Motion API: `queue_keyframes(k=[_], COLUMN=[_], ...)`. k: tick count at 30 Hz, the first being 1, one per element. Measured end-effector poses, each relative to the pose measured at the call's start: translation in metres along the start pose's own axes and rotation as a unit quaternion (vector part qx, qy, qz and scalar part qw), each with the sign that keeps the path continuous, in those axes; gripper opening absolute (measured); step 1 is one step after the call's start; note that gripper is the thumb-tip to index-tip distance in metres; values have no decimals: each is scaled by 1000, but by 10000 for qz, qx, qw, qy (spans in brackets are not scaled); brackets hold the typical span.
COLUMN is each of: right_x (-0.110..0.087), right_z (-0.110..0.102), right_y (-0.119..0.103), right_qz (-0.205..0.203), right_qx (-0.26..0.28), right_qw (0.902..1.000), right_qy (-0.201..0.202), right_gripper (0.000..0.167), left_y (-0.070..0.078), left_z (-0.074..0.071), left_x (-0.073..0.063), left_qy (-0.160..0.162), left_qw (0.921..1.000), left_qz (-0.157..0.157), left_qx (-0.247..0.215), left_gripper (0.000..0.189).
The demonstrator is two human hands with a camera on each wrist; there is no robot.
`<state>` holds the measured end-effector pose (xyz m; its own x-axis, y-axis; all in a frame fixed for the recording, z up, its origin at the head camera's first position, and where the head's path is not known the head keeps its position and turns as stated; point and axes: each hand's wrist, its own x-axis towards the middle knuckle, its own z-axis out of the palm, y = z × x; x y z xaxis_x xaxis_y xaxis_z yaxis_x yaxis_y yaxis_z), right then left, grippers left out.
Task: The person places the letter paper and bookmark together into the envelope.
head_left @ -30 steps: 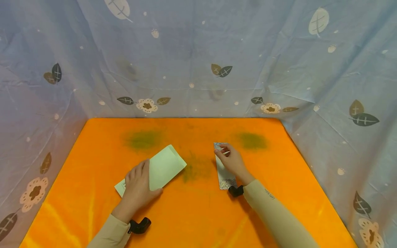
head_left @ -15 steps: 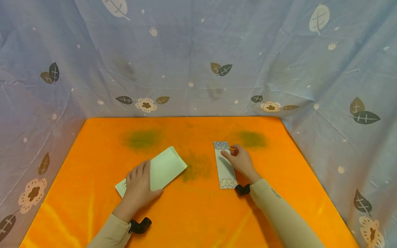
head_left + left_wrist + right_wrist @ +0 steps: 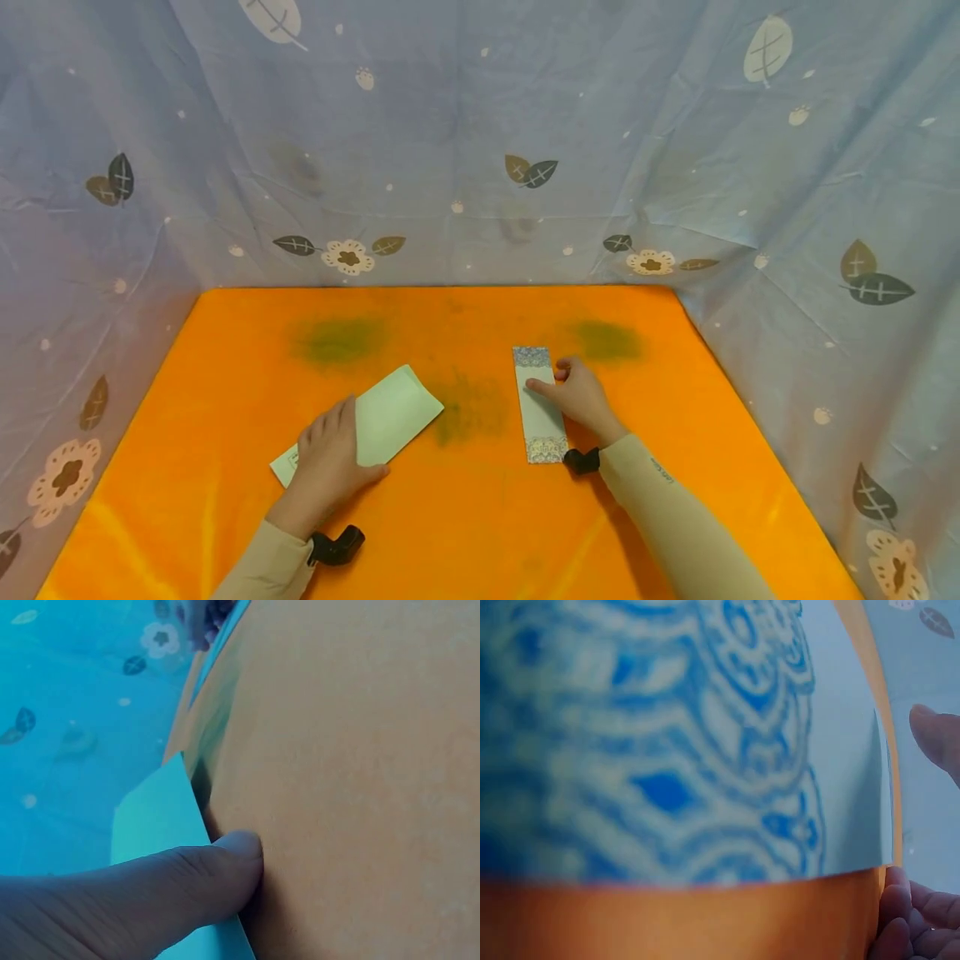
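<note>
A pale green paper envelope (image 3: 394, 413), with a small printed mark near its lower left end, lies slanted at the left of the table. My left hand (image 3: 326, 460) grips it across the middle; in the left wrist view the thumb (image 3: 202, 881) crosses its near edge. To the right lies a long white card (image 3: 538, 408) with lace-like patterns at both ends. Beside its right edge is my right hand (image 3: 585, 400), thumb reaching over the card. The right wrist view shows that thumb (image 3: 937, 735) raised off the surface and the fingertips (image 3: 895, 900) right at the card's edge.
An orange cloth (image 3: 465, 517) with dark green smudges covers the table. Blue-grey curtains (image 3: 450, 125) printed with leaves and flowers hang along the back and both sides. A small black camera mount (image 3: 337, 546) sticks out at each wrist.
My right hand has moved off the card's upper part to its right edge, uncovering the patterned top. The card and the left hand with the envelope stay nearly as they were.
</note>
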<state>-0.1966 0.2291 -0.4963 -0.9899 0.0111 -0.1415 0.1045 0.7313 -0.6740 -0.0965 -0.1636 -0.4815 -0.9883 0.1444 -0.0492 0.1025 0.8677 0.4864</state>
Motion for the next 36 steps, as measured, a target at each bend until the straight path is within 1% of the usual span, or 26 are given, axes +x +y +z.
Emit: queue_keyframes(k=[4, 7, 11, 14, 18, 21, 27, 33, 36], right_x=[-2, -3, -4, -4, -2, 0, 2, 2, 2], right_z=[2, 2, 2, 2, -1, -4, -6, -6, -8], right_y=[-2, -5, -8, -12, -17, -19, -21, -20, -18], right_qz=[-22, -99, -164, -96, 82, 260, 586, 653, 657], right_qx=[-44, -192, -363, -417, -442, -328, 15, 272, 435], right_qw=[10000, 9997, 9992, 9991, 9988, 9986, 9971, 9962, 9954], right_qy=[42, 67, 51, 16, -169, -322, -488, -515, -543], right_gripper=[96, 95, 89, 84, 79, 76, 73, 72, 67], left_y=[-1, -1, -3, -2, -1, 0, -1, -2, -2], left_z=[0, 1, 4, 5, 5, 5, 4, 4, 4], left_x=[0, 0, 0, 0, 1, 2, 2, 2, 2], left_qy=[-15, -35, -92, -82, -65, -94, -200, -184, -171], left_qw=[10000, 10000, 10000, 10000, 10000, 9999, 9996, 9996, 9996], left_qz=[8, 9, -33, -35, -38, -69, -189, -202, -200], left_qx=[-26, -32, 2, -6, -19, -22, -77, -108, -100], left_gripper=[114, 114, 115, 115, 115, 115, 115, 116, 115])
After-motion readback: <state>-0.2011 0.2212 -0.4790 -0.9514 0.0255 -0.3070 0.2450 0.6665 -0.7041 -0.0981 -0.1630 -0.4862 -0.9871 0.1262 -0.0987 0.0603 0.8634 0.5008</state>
